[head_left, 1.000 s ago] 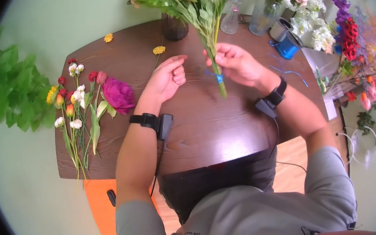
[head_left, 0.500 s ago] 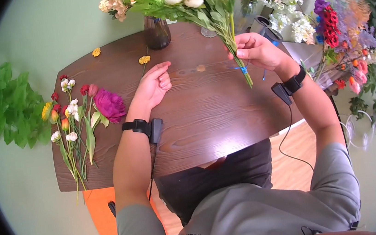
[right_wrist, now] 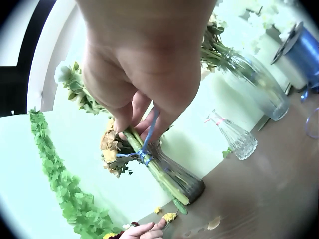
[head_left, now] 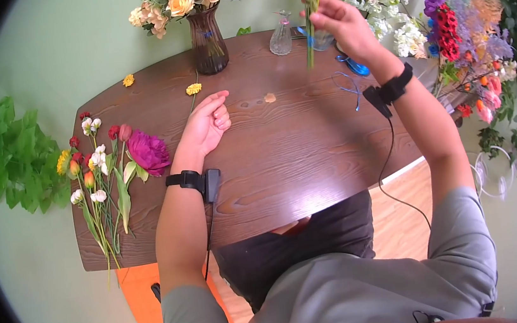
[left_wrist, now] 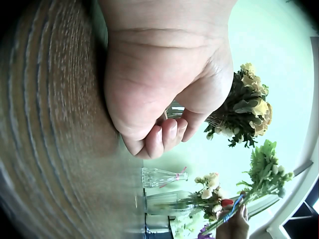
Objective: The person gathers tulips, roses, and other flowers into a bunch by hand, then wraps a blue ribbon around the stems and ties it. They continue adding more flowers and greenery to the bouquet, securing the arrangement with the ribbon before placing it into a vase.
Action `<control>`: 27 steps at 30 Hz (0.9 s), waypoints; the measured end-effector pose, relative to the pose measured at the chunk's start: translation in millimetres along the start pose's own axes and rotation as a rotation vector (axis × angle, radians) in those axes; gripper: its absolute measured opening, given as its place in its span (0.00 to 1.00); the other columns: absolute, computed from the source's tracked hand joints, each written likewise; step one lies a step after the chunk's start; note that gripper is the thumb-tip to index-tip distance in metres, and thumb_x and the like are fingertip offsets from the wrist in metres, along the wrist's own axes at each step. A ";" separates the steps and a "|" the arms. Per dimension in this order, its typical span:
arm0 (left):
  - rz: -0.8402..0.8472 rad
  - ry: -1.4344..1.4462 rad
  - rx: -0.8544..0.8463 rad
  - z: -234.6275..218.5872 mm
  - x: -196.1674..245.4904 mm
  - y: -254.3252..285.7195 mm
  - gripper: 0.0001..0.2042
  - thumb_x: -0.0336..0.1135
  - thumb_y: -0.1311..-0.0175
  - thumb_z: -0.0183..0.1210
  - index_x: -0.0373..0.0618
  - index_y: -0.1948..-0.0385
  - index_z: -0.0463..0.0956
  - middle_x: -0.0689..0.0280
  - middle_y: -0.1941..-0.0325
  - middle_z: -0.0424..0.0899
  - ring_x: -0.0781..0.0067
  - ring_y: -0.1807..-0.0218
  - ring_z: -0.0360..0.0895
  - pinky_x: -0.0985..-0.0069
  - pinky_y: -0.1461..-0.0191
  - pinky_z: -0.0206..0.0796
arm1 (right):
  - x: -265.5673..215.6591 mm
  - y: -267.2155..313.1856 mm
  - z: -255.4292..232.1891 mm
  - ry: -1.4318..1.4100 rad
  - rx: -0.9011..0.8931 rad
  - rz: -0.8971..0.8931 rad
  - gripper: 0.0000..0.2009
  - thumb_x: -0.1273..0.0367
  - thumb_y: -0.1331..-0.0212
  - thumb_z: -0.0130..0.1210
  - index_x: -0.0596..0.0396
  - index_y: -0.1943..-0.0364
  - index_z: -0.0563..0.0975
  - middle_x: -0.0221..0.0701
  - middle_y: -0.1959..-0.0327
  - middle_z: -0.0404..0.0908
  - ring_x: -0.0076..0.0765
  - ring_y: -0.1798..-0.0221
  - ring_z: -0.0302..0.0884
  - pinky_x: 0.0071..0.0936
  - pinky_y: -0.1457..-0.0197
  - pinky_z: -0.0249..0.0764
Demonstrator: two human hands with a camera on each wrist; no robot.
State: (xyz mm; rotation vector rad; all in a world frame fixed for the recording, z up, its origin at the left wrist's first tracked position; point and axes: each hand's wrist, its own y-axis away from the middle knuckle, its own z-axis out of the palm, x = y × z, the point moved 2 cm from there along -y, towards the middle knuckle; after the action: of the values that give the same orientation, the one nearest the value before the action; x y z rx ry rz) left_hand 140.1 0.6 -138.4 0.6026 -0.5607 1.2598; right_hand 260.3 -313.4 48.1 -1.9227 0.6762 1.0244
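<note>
My right hand [head_left: 345,29] pinches a bouquet by its green stems [head_left: 311,2], holding it up over the back of the table; its blooms run out of the head view's top. In the right wrist view a blue ribbon [right_wrist: 144,157] ties the stems just below the fingers. White buds and green leaves [left_wrist: 269,172] show on the bouquet in the left wrist view. My left hand [head_left: 206,126] rests on the table with fingers loosely curled and holds nothing. Just beyond it lies a yellow flower [head_left: 193,88] on a thin stem.
Loose flowers, including a purple peony [head_left: 148,152], lie at the left. A dark vase [head_left: 208,43] of peach roses and a small glass vase [head_left: 281,39] stand at the back. Blue ribbon [head_left: 348,89] curls on the table near the right forearm. More flowers [head_left: 448,31] crowd the right side.
The bouquet has risen and moved toward the back right with my right hand, its blooms leaving the head view. My left hand stays at rest; the camera view has shifted.
</note>
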 end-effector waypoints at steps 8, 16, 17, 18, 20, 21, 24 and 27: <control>0.000 0.008 -0.005 -5.0 -2.2 -2.7 0.11 0.31 0.21 0.54 0.40 0.43 0.76 0.75 0.77 0.66 0.82 0.76 0.63 0.80 0.70 0.57 | 4.6 -72.8 -6.9 0.287 0.407 -0.039 0.09 0.73 0.29 0.57 0.66 0.51 0.77 0.39 0.56 0.85 0.35 0.53 0.83 0.32 0.51 0.79; -0.001 0.013 -0.006 -3.0 -1.6 -1.8 0.11 0.30 0.21 0.53 0.39 0.43 0.75 0.75 0.77 0.66 0.82 0.76 0.63 0.80 0.70 0.57 | 23.6 -106.0 -6.6 0.290 0.428 -0.160 0.10 0.75 0.32 0.55 0.64 0.50 0.77 0.40 0.57 0.86 0.36 0.54 0.83 0.33 0.50 0.78; -0.002 0.012 -0.005 -3.0 -1.8 -1.9 0.11 0.30 0.21 0.53 0.39 0.43 0.75 0.75 0.77 0.66 0.82 0.76 0.63 0.80 0.70 0.57 | 24.1 -107.5 -6.3 0.306 0.447 -0.184 0.10 0.75 0.33 0.56 0.64 0.51 0.77 0.40 0.58 0.86 0.36 0.54 0.83 0.33 0.50 0.78; -0.003 0.014 -0.003 -3.2 -1.9 -2.0 0.11 0.30 0.21 0.53 0.39 0.43 0.75 0.75 0.77 0.66 0.82 0.76 0.62 0.80 0.70 0.57 | 25.0 -109.0 -5.5 0.322 0.466 -0.207 0.09 0.75 0.33 0.56 0.64 0.51 0.77 0.40 0.58 0.86 0.36 0.55 0.83 0.34 0.51 0.78; -0.003 0.016 -0.001 -3.3 -1.8 -2.4 0.11 0.30 0.21 0.53 0.39 0.43 0.76 0.75 0.77 0.66 0.82 0.76 0.62 0.80 0.70 0.57 | 29.4 -113.7 -7.2 0.355 0.487 -0.224 0.09 0.76 0.34 0.56 0.64 0.53 0.77 0.41 0.60 0.86 0.37 0.57 0.83 0.35 0.52 0.78; -0.004 0.018 0.001 -3.1 -1.7 -2.3 0.11 0.30 0.21 0.53 0.39 0.43 0.76 0.75 0.77 0.66 0.82 0.76 0.62 0.80 0.70 0.57 | 33.7 -116.7 -8.9 0.371 0.489 -0.216 0.08 0.76 0.34 0.56 0.64 0.53 0.77 0.41 0.61 0.86 0.38 0.57 0.83 0.36 0.52 0.78; -0.004 0.021 0.004 -2.5 -1.4 -1.6 0.11 0.30 0.21 0.53 0.39 0.43 0.76 0.75 0.77 0.66 0.82 0.76 0.62 0.80 0.70 0.57 | 31.8 -115.2 -5.4 0.404 0.511 -0.198 0.08 0.76 0.34 0.57 0.65 0.55 0.77 0.43 0.62 0.86 0.42 0.58 0.84 0.38 0.52 0.78; -0.005 0.022 0.001 -2.4 -1.6 -1.7 0.11 0.30 0.22 0.53 0.39 0.43 0.76 0.75 0.78 0.66 0.82 0.76 0.62 0.79 0.70 0.57 | 34.2 -115.5 -2.2 0.496 0.553 -0.153 0.08 0.75 0.35 0.58 0.65 0.55 0.78 0.45 0.61 0.86 0.46 0.57 0.84 0.40 0.52 0.78</control>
State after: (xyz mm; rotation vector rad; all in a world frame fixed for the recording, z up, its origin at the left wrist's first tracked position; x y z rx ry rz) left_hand 141.5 0.7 -141.3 0.5900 -0.5399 1.2611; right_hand 366.1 -259.2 68.1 -1.6930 0.9531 0.2120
